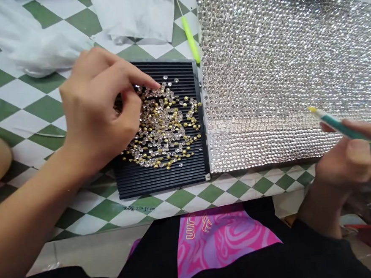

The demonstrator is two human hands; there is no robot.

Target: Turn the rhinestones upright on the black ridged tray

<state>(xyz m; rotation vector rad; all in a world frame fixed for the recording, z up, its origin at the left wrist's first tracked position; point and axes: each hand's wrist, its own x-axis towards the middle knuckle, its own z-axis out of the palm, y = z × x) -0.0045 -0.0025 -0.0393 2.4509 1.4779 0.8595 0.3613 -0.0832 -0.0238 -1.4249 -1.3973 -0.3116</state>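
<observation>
Left hand (pixel 94 111) — fingers apart, index touching rhinestones (pixel 164 127) on black tray (pixel 163 181) | right hand (pixel 349 161) — fingers clamped on pen (pixel 346 130)

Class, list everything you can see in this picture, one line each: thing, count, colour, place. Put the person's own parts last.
tray: one, black, ribbed, centre of table
rhinestones: many loose, clear and gold, heaped on tray
sheet: one, silver, covered in stones, right of tray and touching it
yellow-green tool: one, behind tray
plastic bags: several, white, back left
tablecloth: one, green and white checks, under all
pen: one, teal with yellow tip, in right hand
top: black with pink print, bottom edge
left hand: one, fingertips on the rhinestones
right hand: one, right edge, holding the pen
</observation>
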